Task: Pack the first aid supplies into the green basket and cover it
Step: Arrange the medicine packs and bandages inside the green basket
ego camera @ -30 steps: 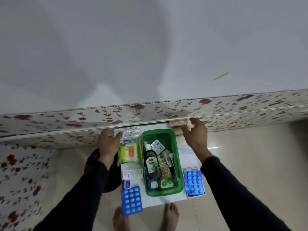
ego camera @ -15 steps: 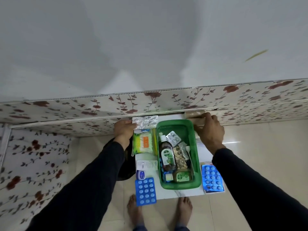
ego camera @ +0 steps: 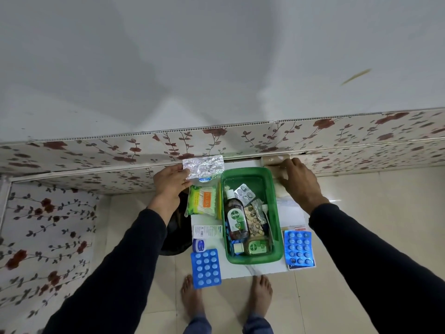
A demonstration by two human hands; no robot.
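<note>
The green basket (ego camera: 275, 220) stands open on a small white table (ego camera: 240, 270). Inside it lie a brown Dettol bottle (ego camera: 236, 219), a silver blister strip (ego camera: 244, 194), a small green bottle (ego camera: 256, 247) and other small packs. My left hand (ego camera: 169, 185), left of the basket's far end, holds a crinkled silver foil packet (ego camera: 204, 167) by its edge. My right hand (ego camera: 299, 183) is at the basket's far right corner, fingers curled on a beige roll (ego camera: 272, 161).
Left of the basket lie a green-orange cotton bud pack (ego camera: 203, 201), a white box (ego camera: 208, 231), a small blue jar (ego camera: 199, 245) and a blue blister pack (ego camera: 206, 268). Another blue blister pack (ego camera: 298, 248) and papers (ego camera: 291, 213) lie right. A floral panel (ego camera: 337, 131) runs behind.
My left hand has raised the silver foil packet off the cotton bud pack. My right hand has closed further over the beige roll. The view has shifted.
</note>
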